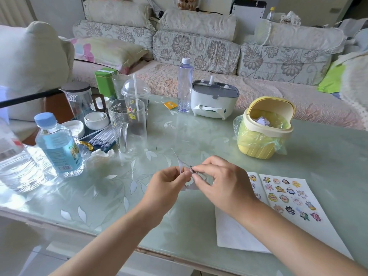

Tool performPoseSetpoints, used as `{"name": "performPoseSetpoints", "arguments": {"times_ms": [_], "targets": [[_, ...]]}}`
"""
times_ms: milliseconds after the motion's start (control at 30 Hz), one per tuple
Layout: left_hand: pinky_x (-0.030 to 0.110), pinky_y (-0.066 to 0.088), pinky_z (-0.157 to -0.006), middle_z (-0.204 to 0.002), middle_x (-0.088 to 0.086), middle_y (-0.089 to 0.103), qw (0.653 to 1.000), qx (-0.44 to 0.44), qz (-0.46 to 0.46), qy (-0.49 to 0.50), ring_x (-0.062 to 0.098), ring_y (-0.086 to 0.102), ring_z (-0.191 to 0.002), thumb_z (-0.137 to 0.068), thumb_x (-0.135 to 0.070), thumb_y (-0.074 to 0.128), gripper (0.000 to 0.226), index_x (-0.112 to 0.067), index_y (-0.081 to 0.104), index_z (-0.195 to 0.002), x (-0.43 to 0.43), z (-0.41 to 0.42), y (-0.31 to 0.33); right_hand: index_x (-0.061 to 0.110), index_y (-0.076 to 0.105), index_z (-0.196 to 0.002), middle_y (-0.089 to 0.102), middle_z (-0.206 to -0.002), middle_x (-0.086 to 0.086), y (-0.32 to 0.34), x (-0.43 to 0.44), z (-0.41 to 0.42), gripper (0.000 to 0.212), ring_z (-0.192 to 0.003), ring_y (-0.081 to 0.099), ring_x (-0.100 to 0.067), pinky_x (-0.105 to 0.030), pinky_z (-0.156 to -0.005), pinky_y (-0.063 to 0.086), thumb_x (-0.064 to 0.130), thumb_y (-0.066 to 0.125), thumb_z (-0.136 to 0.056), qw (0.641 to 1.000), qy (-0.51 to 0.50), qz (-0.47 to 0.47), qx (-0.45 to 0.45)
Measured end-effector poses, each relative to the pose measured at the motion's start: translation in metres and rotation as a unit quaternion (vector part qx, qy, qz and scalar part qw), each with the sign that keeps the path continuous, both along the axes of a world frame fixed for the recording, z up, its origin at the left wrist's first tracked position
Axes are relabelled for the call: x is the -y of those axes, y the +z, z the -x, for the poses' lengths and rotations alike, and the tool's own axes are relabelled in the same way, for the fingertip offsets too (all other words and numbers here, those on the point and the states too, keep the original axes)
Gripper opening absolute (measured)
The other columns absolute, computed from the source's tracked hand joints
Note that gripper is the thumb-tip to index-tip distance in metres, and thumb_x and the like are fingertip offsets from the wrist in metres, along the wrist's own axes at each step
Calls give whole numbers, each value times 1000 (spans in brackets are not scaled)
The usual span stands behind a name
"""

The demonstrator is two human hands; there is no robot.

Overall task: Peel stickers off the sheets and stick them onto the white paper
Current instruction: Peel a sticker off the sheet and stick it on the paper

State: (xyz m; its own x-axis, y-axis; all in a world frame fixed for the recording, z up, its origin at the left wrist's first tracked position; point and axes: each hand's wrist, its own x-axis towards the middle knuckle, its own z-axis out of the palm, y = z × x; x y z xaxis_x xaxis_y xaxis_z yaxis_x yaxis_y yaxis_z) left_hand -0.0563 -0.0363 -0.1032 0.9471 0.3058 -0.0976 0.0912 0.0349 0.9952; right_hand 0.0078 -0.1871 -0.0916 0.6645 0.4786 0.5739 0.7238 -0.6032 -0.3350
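- The left hand (pixel 169 183) pinches a ragged, mostly used sticker sheet (pixel 182 166) between thumb and fingertips, held above the glass table (pixel 119 196), to the left of the white paper (pixel 328 230).
- The right hand (pixel 223 182) meets it fingertip to fingertip. Its thumb and forefinger are closed on a small dark sticker (pixel 191 166) at the sheet's edge; how far it has lifted is too small to tell.
- The sheet's long axis runs up and away from the pinch, with a thin strip rising farther from the paper.
- The white paper lies flat, already carrying rows of cartoon stickers, its near-left part under the right forearm.
- The paper lies to the right of the pinch and lower, so the right hand is much the nearer; placing likely means a short carry rightward and down.
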Motion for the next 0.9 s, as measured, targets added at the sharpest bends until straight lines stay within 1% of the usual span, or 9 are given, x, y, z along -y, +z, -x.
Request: {"name": "performPoseSetpoints", "arguments": {"times_ms": [100, 233, 300, 400, 567, 667, 767, 833, 900], "targets": [[10, 38, -60, -67, -9, 59, 999, 26, -26, 3, 2, 48, -61, -97, -15, 62, 23, -17, 70, -76, 1, 1, 3, 36, 77, -90, 65, -80, 18, 1, -1, -1, 11, -58, 45, 5, -14, -50, 33, 42, 72, -83, 999, 3, 3, -33], [13, 35, -55, -63, -9, 54, 995, 43, -85, 8, 6, 43, -59, -96, -14, 62, 22, -20, 69, -77, 0, 1, 4, 36, 75, -79, 60, -71, 19, 5, 1, -5, 13, -58, 50, 2, -18, -51, 36, 44, 65, -82, 997, 10, -18, -74], [14, 35, -56, -64, -8, 54, 996, 42, -83, 5, 7, 43, -60, -96, -14, 63, 20, -18, 71, -78, 2, 1, 4, 34, 73, -74, 60, -69, 18, 7, 1, -4, 14, -56, 47, 1, -14, -49, 31, 43, 64, -79, 999, -2, -4, -39], [11, 33, -53, -61, -9, 51, 996, 39, -74, -3, 5, 41, -56, -95, -13, 63, 19, -10, 70, -78, 5, 3, 5, 30, 69, -67, 62, -68, 13, 7, 0, -1, 11, -53, 42, -7, -18, -46, 29, 34, 66, -76, 999, -24, 14, 44], [9, 34, -53, -63, -5, 51, 996, 45, -74, -2, 6, 42, -56, -95, -12, 62, 19, -1, 65, -81, 6, 3, 7, 27, 65, -68, 61, -69, 10, 4, -2, -2, 11, -52, 53, -12, -22, -43, 39, 31, 61, -78, 997, -31, -8, 71], [10, 38, -57, -67, -3, 53, 997, 37, -66, -4, 8, 47, -62, -95, -14, 62, 17, -3, 65, -82, 5, 3, 8, 27, 64, -76, 61, -76, 9, 3, -3, -1, 13, -54, 57, -14, -27, -43, 44, 33, 56, -83, 996, -14, 6, 89], [8, 38, -56, -68, -1, 53, 998, 21, -60, -10, 6, 47, -59, -95, -14, 62, 18, -5, 65, -80, 3, 3, 8, 28, 69, -83, 64, -83, 10, 4, -3, -1, 17, -55, 57, -12, -25, -44, 43, 37, 55, -85, 995, 5, 27, 91], [9, 35, -53, -68, -2, 53, 998, -1, -61, -10, 4, 46, -55, -95, -17, 62, 19, -11, 65, -77, 0, 3, 9, 30, 70, -80, 64, -81, 10, 3, -1, -3, 18, -53, 51, -8, -23, -44, 39, 38, 55, -87, 996, 13, 21, 80], [16, 37, -56, -68, -7, 57, 996, -20, -85, 6, 4, 49, -57, -93, -27, 62, 20, -18, 65, -76, -2, 3, 9, 28, 69, -78, 62, -78, 8, -2, 1, -7, 18, -54, 52, -11, -26, -44, 40, 34, 56, -90, 993, 28, 49, 108]]}}
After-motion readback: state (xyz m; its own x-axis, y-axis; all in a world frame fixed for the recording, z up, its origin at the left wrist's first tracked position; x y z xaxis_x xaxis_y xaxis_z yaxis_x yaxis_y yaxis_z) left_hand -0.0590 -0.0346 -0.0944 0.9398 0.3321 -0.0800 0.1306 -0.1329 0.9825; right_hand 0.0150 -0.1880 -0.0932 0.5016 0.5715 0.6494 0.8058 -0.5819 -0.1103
